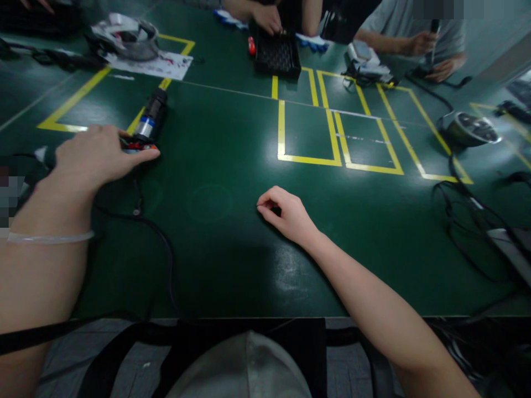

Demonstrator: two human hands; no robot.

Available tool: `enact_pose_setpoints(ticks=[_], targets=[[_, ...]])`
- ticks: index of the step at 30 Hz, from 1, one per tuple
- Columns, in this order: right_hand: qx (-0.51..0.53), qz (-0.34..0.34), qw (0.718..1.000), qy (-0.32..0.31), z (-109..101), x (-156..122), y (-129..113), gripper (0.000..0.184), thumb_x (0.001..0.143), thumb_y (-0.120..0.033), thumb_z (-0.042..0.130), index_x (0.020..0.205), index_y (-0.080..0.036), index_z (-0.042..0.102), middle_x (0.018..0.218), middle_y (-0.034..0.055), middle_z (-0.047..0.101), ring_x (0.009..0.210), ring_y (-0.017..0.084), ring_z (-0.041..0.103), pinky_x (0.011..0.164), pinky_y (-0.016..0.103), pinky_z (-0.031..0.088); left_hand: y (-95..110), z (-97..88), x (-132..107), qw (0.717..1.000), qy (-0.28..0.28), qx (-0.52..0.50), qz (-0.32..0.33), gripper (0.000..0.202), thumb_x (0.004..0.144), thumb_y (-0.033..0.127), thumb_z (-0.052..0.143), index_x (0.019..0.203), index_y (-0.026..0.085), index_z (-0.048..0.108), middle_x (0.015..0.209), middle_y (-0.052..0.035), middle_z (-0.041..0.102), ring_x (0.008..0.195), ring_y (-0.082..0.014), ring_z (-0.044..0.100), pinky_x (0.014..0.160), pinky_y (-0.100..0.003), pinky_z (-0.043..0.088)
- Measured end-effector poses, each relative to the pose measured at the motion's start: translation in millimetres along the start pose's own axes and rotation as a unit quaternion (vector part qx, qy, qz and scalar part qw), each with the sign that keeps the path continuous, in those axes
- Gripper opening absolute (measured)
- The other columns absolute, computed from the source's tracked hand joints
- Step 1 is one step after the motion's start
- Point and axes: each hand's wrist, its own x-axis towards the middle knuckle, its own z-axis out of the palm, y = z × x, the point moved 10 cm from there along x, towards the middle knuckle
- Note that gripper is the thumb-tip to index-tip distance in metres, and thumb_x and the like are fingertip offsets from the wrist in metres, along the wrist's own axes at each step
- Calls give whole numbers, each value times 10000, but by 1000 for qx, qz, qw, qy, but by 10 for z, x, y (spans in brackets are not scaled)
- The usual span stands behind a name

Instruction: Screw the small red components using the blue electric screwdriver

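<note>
On the left of the table, my left hand (pixel 93 152) is curled over a dark, corded power tool that looks like an electric screwdriver (pixel 150 119). The tool has a blue and silver band, and a red part shows by my thumb. My palm and fingers hide its rear half. My right hand (pixel 286 213) rests at the middle of the green table (pixel 224 260), thumb and forefinger tips pressed together. Whatever they hold, if anything, is too small to make out.
Yellow tape outlines (pixel 309 160) mark the table. At the back are a black parts tray (pixel 277 69), a metal bowl (pixel 139 47) on stained paper and co-workers' hands (pixel 267 19). To the right stand a metal bowl of parts (pixel 473 130) and tangled black cables (pixel 464 221).
</note>
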Motion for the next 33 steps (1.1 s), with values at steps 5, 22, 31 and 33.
enact_pose_setpoints(ticks=[5,22,31,33], targets=[[0,-3,1000,-2,9,-4,-16,74,924,-167,557,859,-188,587,857,36,601,793,160,572,739,293,443,-129,-110,-71,993,35,96,-60,1068,745,935,289,1414,124,480,1403,-154,461,1182,-339,457,1019,-501,392],[-7,5,1000,-9,19,4,-25,83,924,-166,552,855,-190,592,854,33,604,795,159,571,745,290,440,333,-240,-275,987,121,99,42,572,855,570,519,1153,99,644,1365,-178,463,1187,-348,453,992,-454,380],[-9,13,1000,-15,26,8,-17,88,929,-170,545,857,-200,585,869,30,604,811,159,573,760,294,443,299,-283,-346,990,133,41,27,639,904,663,401,1198,138,615,1389,-70,493,1208,-291,437,1000,-361,339],[-7,13,1000,-14,26,10,-19,86,928,-171,546,858,-200,585,870,30,605,807,158,572,759,294,442,350,-319,-375,987,150,35,35,648,921,661,392,1215,128,613,1327,-81,552,1143,-266,490,961,-346,365]])
